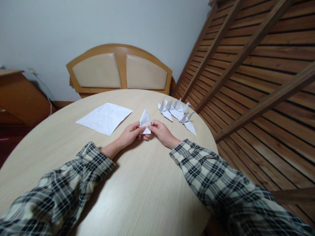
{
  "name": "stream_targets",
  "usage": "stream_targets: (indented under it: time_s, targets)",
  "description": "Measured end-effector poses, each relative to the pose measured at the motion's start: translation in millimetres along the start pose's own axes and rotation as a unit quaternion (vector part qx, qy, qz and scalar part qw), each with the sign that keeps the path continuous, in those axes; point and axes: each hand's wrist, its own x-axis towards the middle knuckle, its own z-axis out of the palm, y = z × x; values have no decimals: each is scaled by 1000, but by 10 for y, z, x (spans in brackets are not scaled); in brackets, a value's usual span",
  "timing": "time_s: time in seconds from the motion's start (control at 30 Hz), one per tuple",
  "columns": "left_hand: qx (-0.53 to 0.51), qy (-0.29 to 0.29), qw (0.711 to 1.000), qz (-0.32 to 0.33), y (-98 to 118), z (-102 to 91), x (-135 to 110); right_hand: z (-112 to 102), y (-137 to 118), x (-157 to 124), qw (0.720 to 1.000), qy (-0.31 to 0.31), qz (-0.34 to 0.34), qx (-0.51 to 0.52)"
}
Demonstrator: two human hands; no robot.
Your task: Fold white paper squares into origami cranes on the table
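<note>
your left hand and right hand pinch a small folded white paper from either side, over the table in front of you. a larger white sheet lies flat to its left, and a cluster of white paper cranes sits to its right.

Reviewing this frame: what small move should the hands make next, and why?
Probably press the lower part of the folded paper flatter: the left hand and right hand both pinch it there, and it lacks the separate upright points of the paper cranes to the right.
</note>
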Motion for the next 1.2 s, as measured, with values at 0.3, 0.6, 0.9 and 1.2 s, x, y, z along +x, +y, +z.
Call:
stream_targets:
  time_s: [0.3, 0.6, 0.9, 1.2]
  targets:
    - [161, 74, 983, 46, 20, -49, 7, -26, -3, 34, 999, -31, -4, -37]
    - [218, 13, 975, 28, -26, -72, 4, 3, 4, 30, 998, -59, -12, -34]
    - [233, -56, 971, -16, 37, -47, -29, 11, -33, 6, 999, -44, 14, -21]
    - [208, -80, 975, -23, 61, -48, -26, 17, -26, 22, 1000, -13, -9, -7]
